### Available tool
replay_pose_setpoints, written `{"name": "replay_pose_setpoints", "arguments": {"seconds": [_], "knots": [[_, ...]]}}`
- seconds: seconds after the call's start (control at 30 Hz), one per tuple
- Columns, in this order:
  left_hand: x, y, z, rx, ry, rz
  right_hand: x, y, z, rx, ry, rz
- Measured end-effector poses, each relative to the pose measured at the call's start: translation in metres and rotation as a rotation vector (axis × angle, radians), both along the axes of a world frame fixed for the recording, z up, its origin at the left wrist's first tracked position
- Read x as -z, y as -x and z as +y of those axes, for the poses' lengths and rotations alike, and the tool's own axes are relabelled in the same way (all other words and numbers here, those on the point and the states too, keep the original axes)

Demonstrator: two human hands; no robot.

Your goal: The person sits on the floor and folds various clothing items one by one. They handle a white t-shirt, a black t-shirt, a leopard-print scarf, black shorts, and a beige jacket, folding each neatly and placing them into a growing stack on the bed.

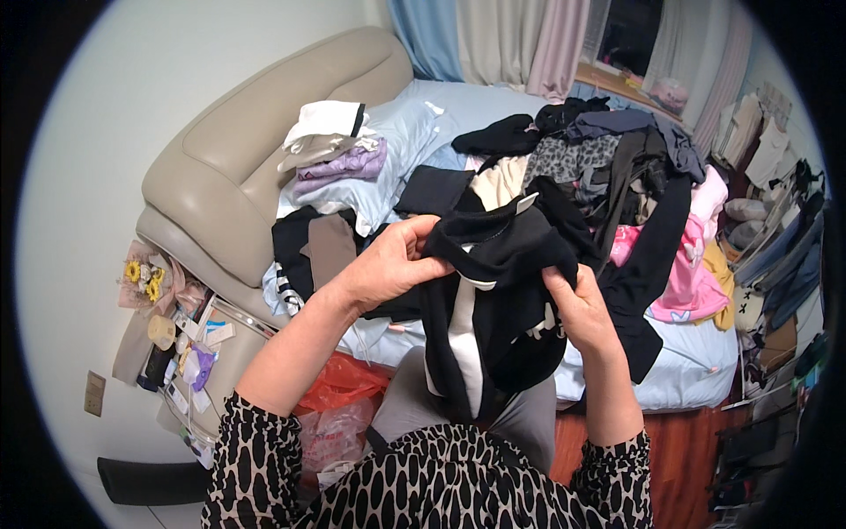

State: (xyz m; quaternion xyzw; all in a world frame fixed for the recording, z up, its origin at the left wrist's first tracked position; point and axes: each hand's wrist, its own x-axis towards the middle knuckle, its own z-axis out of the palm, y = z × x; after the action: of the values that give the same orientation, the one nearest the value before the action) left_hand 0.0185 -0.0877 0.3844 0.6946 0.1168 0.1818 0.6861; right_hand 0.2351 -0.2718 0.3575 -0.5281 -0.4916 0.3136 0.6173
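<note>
Between my hands hangs a black garment [509,330] with white stripes and white printed marks, its wide opening facing up towards me. My left hand [396,261] pinches one side of the opening's edge between thumb and fingers. On the opposite side, my right hand [578,307] grips the same edge. A white tag [527,202] stands up at the far rim of the opening. The garment's lower part hangs over my lap, above my grey trousers [410,397]. Just beyond it on the bed lies a folded black cloth [436,188].
A bed with a light blue sheet [687,377] bears a heap of loose clothes [595,159] at right. Folded clothes [330,142] are stacked by the beige headboard [264,125]. Left stands a cluttered nightstand [218,377]. Plastic bags [340,397] lie below; hanging clothes [786,251] fill the far right.
</note>
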Motion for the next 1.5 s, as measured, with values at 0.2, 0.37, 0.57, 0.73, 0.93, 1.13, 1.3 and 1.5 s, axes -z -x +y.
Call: {"name": "replay_pose_setpoints", "arguments": {"seconds": [0.2, 0.37, 0.57, 0.73, 0.93, 1.13, 1.3, 1.5], "knots": [[-0.024, 0.001, -0.015, 0.120, -0.091, -0.162, -0.021, -0.004, 0.000, 0.036, 0.002, -0.026], [-0.034, -0.019, -0.028, -0.090, -0.398, 0.083, -0.039, -0.004, 0.006, -0.010, -0.090, -0.132], [-0.075, -0.058, -0.048, -0.225, 0.185, -0.285, -0.044, -0.021, 0.008, 0.671, -0.223, -0.739], [-0.096, -0.106, -0.049, -0.211, 0.279, -0.382, -0.025, 0.019, -0.057, 0.469, -0.296, -0.617], [-0.155, -0.137, -0.071, -0.317, 0.189, -0.490, 0.033, 0.021, -0.071, 0.466, -0.045, -0.590], [-0.187, -0.150, -0.076, -0.335, 0.137, -0.636, 0.082, 0.010, -0.062, 0.618, 0.080, -0.564], [-0.198, -0.137, -0.070, -0.453, 0.113, -0.681, 0.154, -0.013, -0.053, 0.632, 0.267, -0.521], [-0.204, -0.096, -0.018, -0.635, 0.143, -0.691, 0.114, -0.075, -0.083, 0.802, 0.265, -0.595]]}}
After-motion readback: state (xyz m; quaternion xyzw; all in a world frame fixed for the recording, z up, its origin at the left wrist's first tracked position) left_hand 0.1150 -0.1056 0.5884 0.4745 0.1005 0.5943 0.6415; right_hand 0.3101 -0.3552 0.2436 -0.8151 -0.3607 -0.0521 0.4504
